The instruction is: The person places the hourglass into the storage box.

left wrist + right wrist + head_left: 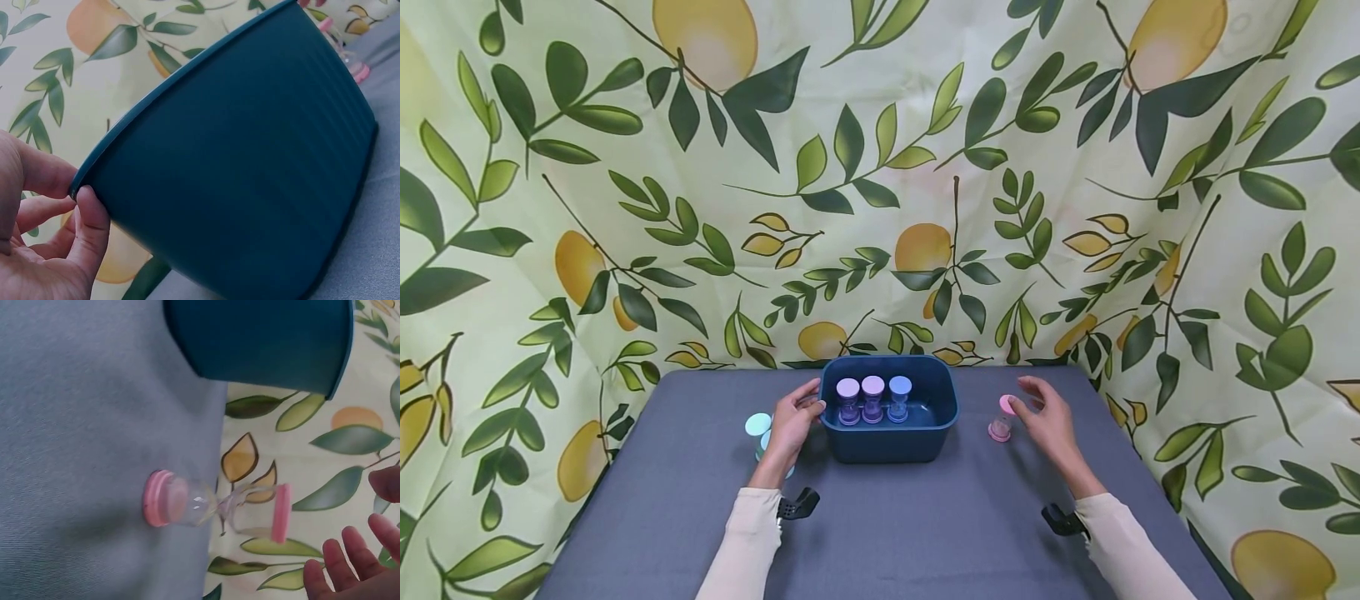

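Note:
A dark teal bin (887,446) stands mid-table with three hourglasses upright inside it: lilac-capped (848,400), pink-capped (872,398) and blue-capped (899,397). My left hand (808,406) pinches the bin's left rim; in the left wrist view the thumb (87,219) lies on the outer wall of the bin (250,156) and the fingers behind the rim. A mint-capped hourglass (757,427) stands just left of that hand. My right hand (1028,398) hovers open beside a pink hourglass (1002,418), and its fingers (353,562) are a little apart from the pink hourglass (212,506).
The grey table (925,517) is walled on three sides by a leaf-and-lemon patterned cloth (925,208). Black clips (797,504) sit at both wrists. The bin is near the table's back edge.

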Action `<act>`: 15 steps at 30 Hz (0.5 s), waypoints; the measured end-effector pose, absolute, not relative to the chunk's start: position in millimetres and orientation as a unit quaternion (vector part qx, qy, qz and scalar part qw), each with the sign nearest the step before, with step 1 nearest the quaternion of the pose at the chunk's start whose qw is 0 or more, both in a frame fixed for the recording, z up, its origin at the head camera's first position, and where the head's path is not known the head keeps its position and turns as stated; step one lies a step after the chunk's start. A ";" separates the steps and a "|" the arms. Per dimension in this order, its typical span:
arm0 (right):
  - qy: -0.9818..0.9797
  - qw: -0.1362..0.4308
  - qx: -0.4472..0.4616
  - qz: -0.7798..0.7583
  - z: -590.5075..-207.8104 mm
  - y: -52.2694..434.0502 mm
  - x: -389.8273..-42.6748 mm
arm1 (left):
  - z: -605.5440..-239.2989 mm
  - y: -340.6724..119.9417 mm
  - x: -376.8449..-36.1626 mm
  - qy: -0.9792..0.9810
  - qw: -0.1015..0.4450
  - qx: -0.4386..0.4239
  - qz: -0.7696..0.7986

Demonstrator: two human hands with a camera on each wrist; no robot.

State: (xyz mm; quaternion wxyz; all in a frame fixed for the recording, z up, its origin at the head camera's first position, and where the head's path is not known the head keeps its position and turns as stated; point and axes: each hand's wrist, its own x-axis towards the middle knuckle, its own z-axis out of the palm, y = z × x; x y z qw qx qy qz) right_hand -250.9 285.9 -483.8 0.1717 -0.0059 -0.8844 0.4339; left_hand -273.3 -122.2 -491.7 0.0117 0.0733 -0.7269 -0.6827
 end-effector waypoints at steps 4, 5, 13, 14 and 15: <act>-0.902 0.153 -0.001 0.404 -490.6 291.4 -251.2 | -492.5 -122.2 -273.6 -0.725 0.014 0.072 -0.684; -0.906 0.148 0.003 0.397 -491.9 292.3 -251.4 | -492.6 -122.4 -273.9 -0.724 0.014 0.071 -0.686; -0.919 0.125 0.006 0.375 -502.8 296.1 -255.6 | -492.2 -122.5 -274.2 -0.726 0.009 0.073 -0.684; -0.920 0.122 0.005 0.372 -504.8 296.3 -256.2 | -491.9 -122.1 -274.0 -0.726 0.007 0.075 -0.684; -0.922 0.120 0.002 0.368 -506.6 296.4 -256.8 | -491.9 -121.9 -274.0 -0.725 0.007 0.075 -0.685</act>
